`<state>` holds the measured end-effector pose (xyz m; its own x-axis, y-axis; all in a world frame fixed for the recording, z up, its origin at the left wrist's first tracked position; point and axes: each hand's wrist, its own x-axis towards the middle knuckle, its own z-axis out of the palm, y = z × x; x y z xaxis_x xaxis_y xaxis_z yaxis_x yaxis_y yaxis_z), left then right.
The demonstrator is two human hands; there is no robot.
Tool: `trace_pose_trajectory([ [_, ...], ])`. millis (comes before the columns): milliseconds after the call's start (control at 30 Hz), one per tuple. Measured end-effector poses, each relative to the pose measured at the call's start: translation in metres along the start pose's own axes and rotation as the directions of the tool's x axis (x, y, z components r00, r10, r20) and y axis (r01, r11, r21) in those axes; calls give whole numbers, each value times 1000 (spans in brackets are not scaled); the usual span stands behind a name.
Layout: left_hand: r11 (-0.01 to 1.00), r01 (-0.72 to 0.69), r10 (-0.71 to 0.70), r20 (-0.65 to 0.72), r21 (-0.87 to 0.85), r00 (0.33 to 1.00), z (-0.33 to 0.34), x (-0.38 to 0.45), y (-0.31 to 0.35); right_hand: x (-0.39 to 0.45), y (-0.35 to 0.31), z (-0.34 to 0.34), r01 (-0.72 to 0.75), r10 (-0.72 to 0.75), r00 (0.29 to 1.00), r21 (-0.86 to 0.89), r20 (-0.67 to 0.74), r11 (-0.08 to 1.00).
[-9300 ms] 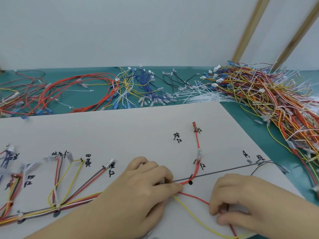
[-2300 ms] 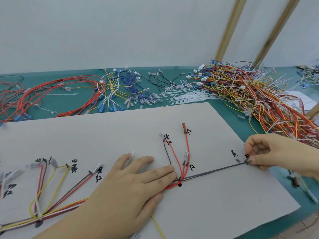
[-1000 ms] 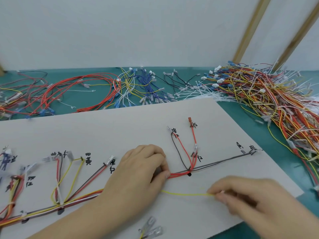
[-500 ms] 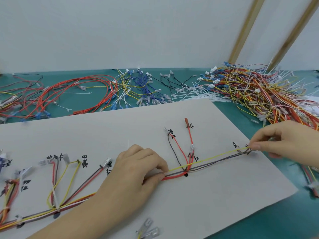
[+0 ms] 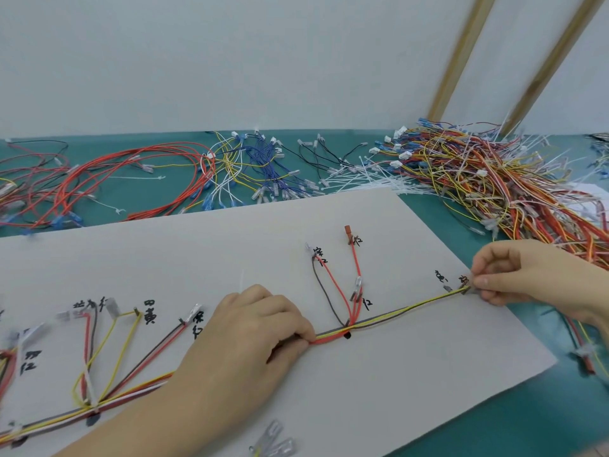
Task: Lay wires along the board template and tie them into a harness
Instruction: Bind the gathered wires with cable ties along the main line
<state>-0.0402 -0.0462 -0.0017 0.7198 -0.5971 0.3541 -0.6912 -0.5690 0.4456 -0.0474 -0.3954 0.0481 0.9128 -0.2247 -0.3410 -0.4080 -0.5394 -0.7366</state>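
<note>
A white board template [image 5: 230, 252] with handwritten marks lies on the green table. A trunk of red, yellow, brown and white wires [image 5: 131, 389] runs along its lower part, with branches rising to the marks. My left hand [image 5: 253, 334] grips the wire bundle left of a black dot [image 5: 346, 335]. A yellow wire [image 5: 405, 308] lies taut beside dark wires toward the board's right edge. My right hand [image 5: 520, 275] pinches the wire ends there at the rightmost marks. Red and brown branch wires [image 5: 339, 291] rise from the dot.
A large tangle of finished harnesses [image 5: 494, 186] fills the table's right side. White cable ties [image 5: 372, 179] lie behind the board. Red wire loops [image 5: 115, 179] and blue, yellow and white wires [image 5: 250, 169] sit at the back. Clear terminals [image 5: 273, 446] lie at the board's front edge.
My right hand carried the loose yellow wire from the lower board up to the right-edge marks and pulled it taut along the dark wires. My left hand stayed on the trunk.
</note>
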Motion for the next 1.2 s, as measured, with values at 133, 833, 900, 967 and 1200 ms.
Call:
trace_pose_trajectory([
  [133,992,-11,18,-54,128,998,0,-1,5,-2,-16,12,99,-146,986,-418,-83,903],
  [833,914,-326,344,-33,242,938,6,1,-1,190,-127,73,340,-493,861,-861,124,377],
  [900,917,-340,345,9,209,938,4,2,-2,198,-122,74,352,-540,836,-847,94,398],
  [967,925,-335,337,20,181,941,3,2,-1,201,-119,74,359,-560,825,-838,79,411],
  [1200,926,-340,341,21,165,940,1,1,1,193,-115,65,437,-653,755,-785,56,438],
])
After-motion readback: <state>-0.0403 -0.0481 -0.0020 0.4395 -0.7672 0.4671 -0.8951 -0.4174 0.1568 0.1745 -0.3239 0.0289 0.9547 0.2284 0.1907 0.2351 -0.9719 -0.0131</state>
